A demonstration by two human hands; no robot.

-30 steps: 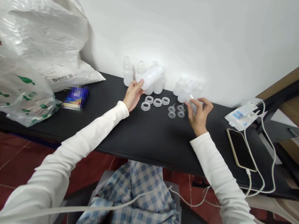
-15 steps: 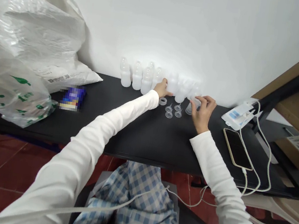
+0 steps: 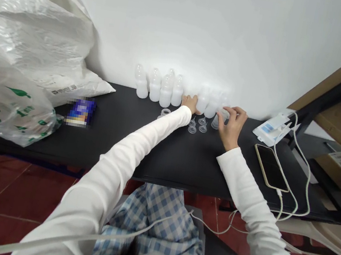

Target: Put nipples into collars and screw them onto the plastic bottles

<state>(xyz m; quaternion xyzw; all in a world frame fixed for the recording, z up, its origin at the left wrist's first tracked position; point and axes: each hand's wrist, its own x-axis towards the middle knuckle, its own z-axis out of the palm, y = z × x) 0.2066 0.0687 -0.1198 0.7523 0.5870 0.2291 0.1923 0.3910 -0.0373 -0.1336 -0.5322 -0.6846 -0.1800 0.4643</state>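
My left hand [image 3: 190, 103] presses against the base of a frosted plastic baby bottle [image 3: 203, 100], its fingers partly hidden. That bottle stands in a row of similar bottles along the wall, including one at the left end [image 3: 141, 81]. My right hand [image 3: 231, 127] is shut on a clear plastic cap [image 3: 220, 120]. Between my hands lie several clear silicone nipples [image 3: 192, 129]. A clear plastic collar ring [image 3: 165, 111] lies left of my left wrist, and my sleeve hides part of the area near it.
The black table [image 3: 141, 151] runs along a white wall [image 3: 186, 26]. Large plastic bags [image 3: 28, 23] bulge in from the left, beside a blurred blue packet [image 3: 80, 112]. To the right are a phone [image 3: 270, 167], a white cable [image 3: 296, 190] and a white package [image 3: 272, 130].
My left hand has moved slightly right, and the bottle against it has shifted right. My left sleeve now covers more of the collar rings. My right hand stays nearly still.
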